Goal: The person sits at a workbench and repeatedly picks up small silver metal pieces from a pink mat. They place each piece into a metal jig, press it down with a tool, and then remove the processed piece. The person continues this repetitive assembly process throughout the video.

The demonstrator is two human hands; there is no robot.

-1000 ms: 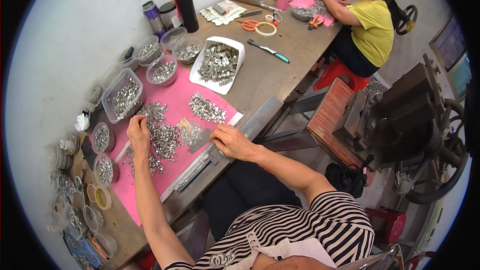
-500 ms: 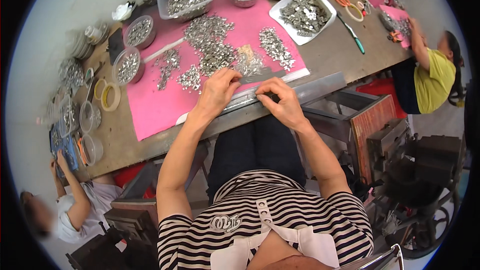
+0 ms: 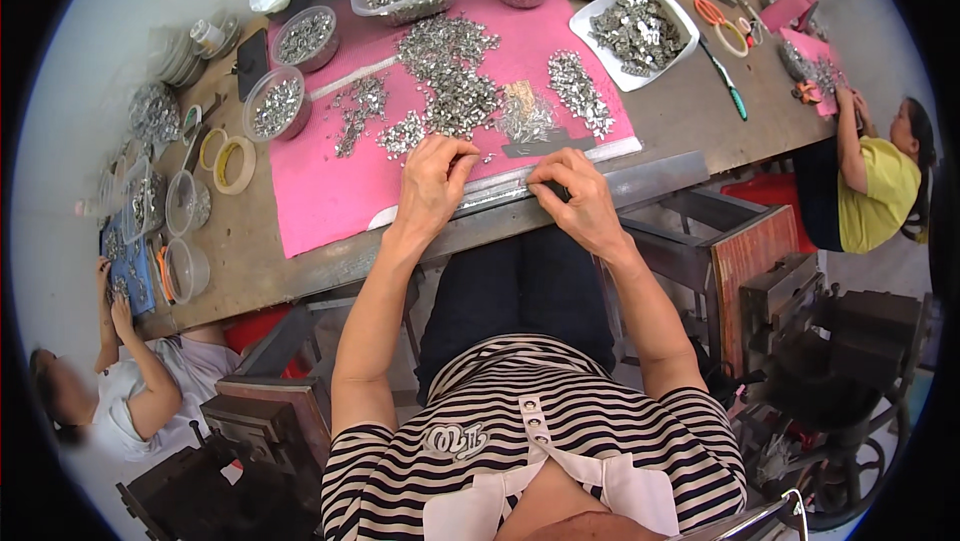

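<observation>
My left hand (image 3: 433, 186) hovers over the near edge of the pink mat (image 3: 330, 201), just short of the piles of small silvery metal pieces (image 3: 460, 101). Its thumb and forefinger are closed in a pinch; anything between them is too small to make out. My right hand (image 3: 577, 203) is at a long, narrow metal bar (image 3: 490, 193) along the table's front edge. Thumb and fingertips are pinched together there, and what they hold cannot be made out. Between and beyond my hands lies a flat dark grey strip (image 3: 545, 146), beside a small heap of thin silvery pieces (image 3: 527, 123).
Clear tubs (image 3: 277, 106) of metal pieces stand at the left and back. A white dish (image 3: 640, 36), toothbrush (image 3: 728, 86) and scissors (image 3: 722, 23) are back right. Tape rolls (image 3: 234, 165) lie left. Co-workers sit at the left and the right (image 3: 875, 176).
The camera view has shifted slightly. Relative to the mat, my left hand has moved a little left, uncovering more of the grey strip. My right hand stays at the metal bar.
</observation>
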